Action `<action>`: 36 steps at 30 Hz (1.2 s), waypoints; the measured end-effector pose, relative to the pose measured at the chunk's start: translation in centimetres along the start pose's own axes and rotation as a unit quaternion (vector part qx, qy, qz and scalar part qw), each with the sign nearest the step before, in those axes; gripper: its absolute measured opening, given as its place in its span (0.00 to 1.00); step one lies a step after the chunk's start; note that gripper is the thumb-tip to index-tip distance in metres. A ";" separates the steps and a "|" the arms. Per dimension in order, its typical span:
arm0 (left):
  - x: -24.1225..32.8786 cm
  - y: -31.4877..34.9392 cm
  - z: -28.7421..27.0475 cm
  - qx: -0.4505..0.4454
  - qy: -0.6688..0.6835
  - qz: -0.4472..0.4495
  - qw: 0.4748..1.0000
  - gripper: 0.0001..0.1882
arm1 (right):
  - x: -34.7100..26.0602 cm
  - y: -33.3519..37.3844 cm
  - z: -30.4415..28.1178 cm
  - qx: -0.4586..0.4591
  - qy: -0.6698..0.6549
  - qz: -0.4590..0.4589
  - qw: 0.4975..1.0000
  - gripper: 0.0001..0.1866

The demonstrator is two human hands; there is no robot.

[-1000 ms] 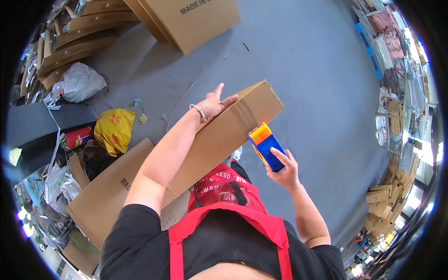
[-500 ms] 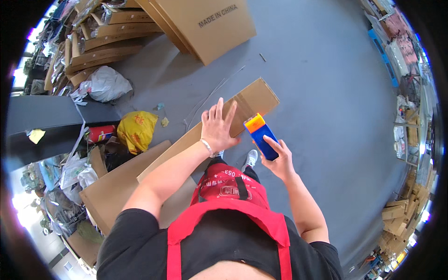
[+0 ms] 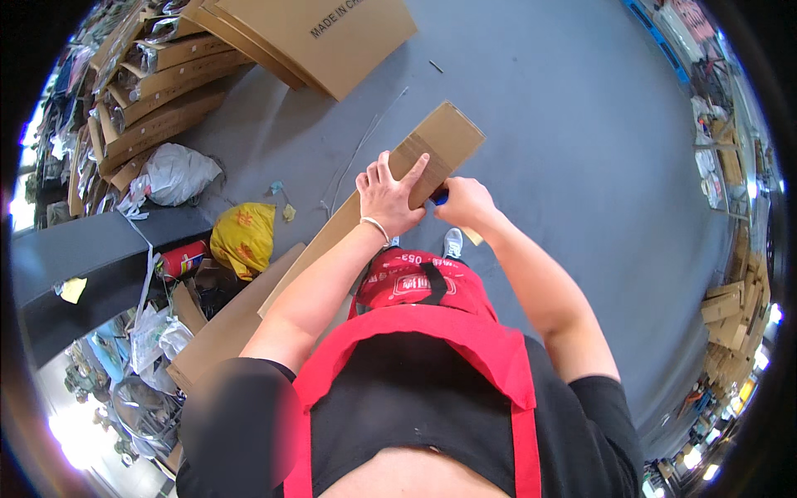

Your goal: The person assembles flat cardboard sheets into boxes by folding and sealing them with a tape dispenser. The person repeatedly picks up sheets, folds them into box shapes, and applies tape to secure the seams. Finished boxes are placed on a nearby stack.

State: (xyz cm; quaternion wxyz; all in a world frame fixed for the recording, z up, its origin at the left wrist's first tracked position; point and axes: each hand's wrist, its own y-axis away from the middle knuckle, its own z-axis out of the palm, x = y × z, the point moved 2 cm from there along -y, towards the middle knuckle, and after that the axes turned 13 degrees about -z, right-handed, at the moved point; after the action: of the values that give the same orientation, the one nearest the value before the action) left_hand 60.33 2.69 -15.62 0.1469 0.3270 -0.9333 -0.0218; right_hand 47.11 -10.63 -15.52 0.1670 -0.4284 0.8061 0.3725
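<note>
A long narrow cardboard box (image 3: 449,133) slants from my lap toward the far right. My left hand (image 3: 390,199) lies on its upper face with the fingers spread; thumb and forefinger reach across a darker brown band. Close beside the box's right edge, my right hand (image 3: 466,203) is closed around a handheld blue tool (image 3: 440,197). Only a bit of blue shows at the fingers, and a pale yellowish part (image 3: 472,236) sticks out below the hand. The rest of the tool is hidden by my hand.
Large cartons (image 3: 365,50) stand at the back, beside stacked flat cardboard (image 3: 166,124) at the far left. A white plastic bag (image 3: 178,174), a yellow bag (image 3: 242,236) and a red can (image 3: 183,259) sit at left. Shelves of goods (image 3: 718,158) line the right.
My right hand has brought the blue-and-orange tool in against the box's right side and turned it, so it is mostly covered. My left hand stays spread on the box.
</note>
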 end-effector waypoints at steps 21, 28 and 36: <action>8.6 -6.7 -0.4 -0.275 0.844 -0.307 0.342 0.10 | 7.6 -2.5 -25.4 -0.182 -0.003 -0.381 0.907 0.45; 8.9 -5.8 2.3 -0.017 0.765 -0.453 0.458 0.09 | 9.3 -12.2 -28.8 -0.305 0.068 -0.480 0.820 0.43; 9.9 -7.1 0.9 0.064 0.465 -0.539 0.699 0.31 | 9.8 -18.8 -27.1 -0.383 0.121 -0.479 0.781 0.42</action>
State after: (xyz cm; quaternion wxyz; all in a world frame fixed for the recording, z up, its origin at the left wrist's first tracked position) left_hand 56.99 -9.04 -14.83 0.5043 0.7511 -0.4096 0.1175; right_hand 58.13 -42.97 -11.83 0.0474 -0.8295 0.3016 0.4677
